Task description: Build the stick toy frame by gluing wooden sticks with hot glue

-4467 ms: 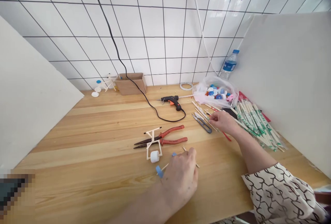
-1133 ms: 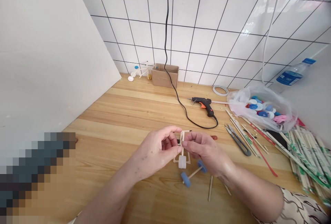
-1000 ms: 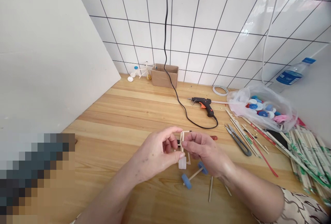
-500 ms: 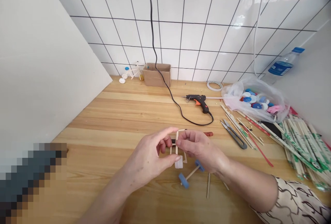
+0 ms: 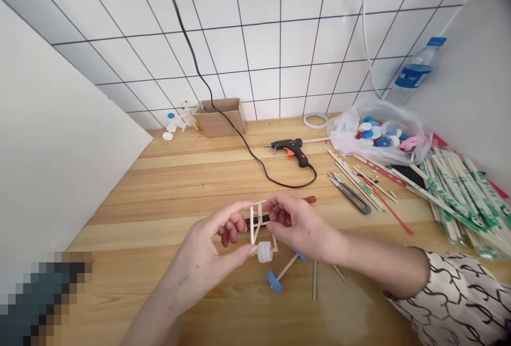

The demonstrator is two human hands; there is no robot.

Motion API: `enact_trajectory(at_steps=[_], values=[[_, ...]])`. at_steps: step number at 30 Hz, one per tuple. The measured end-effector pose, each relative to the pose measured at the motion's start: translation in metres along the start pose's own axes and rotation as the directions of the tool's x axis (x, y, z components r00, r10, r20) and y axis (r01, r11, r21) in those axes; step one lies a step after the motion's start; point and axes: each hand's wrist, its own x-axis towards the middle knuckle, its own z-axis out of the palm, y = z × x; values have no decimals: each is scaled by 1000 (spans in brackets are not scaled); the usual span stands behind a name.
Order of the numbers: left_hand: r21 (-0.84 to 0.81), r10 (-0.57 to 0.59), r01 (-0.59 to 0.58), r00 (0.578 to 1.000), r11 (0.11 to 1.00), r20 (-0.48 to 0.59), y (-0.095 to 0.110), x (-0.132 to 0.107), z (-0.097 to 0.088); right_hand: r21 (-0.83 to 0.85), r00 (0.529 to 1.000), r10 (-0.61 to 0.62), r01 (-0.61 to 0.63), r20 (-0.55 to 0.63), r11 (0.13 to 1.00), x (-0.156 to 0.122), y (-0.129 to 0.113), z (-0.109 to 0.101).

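Between my two hands is a small frame of glued wooden sticks [image 5: 252, 226], held above the table. My left hand [image 5: 209, 253] grips its left upright between thumb and fingertips. My right hand [image 5: 297, 223] pinches the frame's right side with thumb and forefinger. A whitish translucent bottle cap [image 5: 265, 252] sits at the frame's lower end, close to my left thumb. Below my right hand lies a stick axle [image 5: 288, 266] with a blue cap [image 5: 275, 281] on its near end; its other blue end is partly hidden. A dark, red-ended object [image 5: 309, 199] lies behind the hands.
Beyond the hands lies a black glue gun [image 5: 294, 149] with its cord. To the right are thread snips [image 5: 351, 194], loose sticks, a bag of bottle caps [image 5: 339, 143] and wrapped chopsticks [image 5: 451, 202]. A cardboard box [image 5: 223, 122], tape roll [image 5: 315, 120] and water bottle [image 5: 419, 69] stand farther back.
The view has shifted and tilted. The stick frame has been turned, so its cross-pieces and the cap's round side show more. Both hands still hold it.
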Motion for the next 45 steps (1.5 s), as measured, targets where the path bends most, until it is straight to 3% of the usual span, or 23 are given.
enact_trajectory(at_steps=[4, 9, 15, 31, 45], values=[[-7, 12, -12, 1000, 1000, 0, -1, -1, 0, -298, 991, -132, 133, 24, 945, -2, 7, 1], [-18, 64, -65, 998, 998, -19, 1, 1, 2, -447, 973, -219, 228, 73, 865, -3, 5, -1], [-68, 78, -80, 996, 994, -35, 1, 2, 4, -502, 947, -295, 319, 129, 804, -1, 4, 0], [-105, 87, -88, 996, 991, -18, 1, 3, 2, -564, 952, -257, 307, 168, 767, 3, 5, -1], [-164, 98, -107, 993, 981, -62, -6, -1, -5, -550, 962, -229, 274, 151, 789, 3, 6, -7]])
